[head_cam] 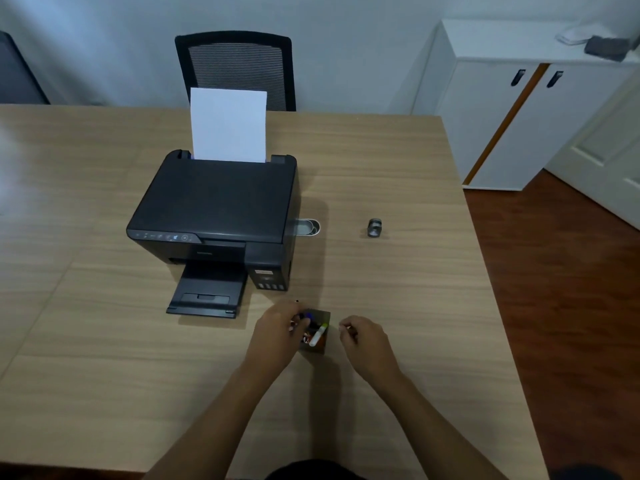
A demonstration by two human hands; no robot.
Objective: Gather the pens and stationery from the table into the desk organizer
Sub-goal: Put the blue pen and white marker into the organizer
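The desk organizer (321, 345), a small dark square cup, stands on the table near its front edge. It holds several pens and a white marker with a green cap (318, 335). My left hand (277, 336) is against the cup's left side, fingers curled around pens at its mouth; a dark pen tip (297, 301) pokes up above the knuckles. My right hand (363, 341) hovers just right of the cup, apart from it. Its fingers are pinched together and something small and pale shows at the fingertips; what it is I cannot tell.
A black printer (214, 216) with white paper (228, 124) upright in its feeder fills the table's middle, its output tray (207, 292) extended toward me. A small grey metal item (375, 227) lies to the right, a white oval object (310, 226) beside the printer. Chair and white cabinet (502, 116) stand beyond.
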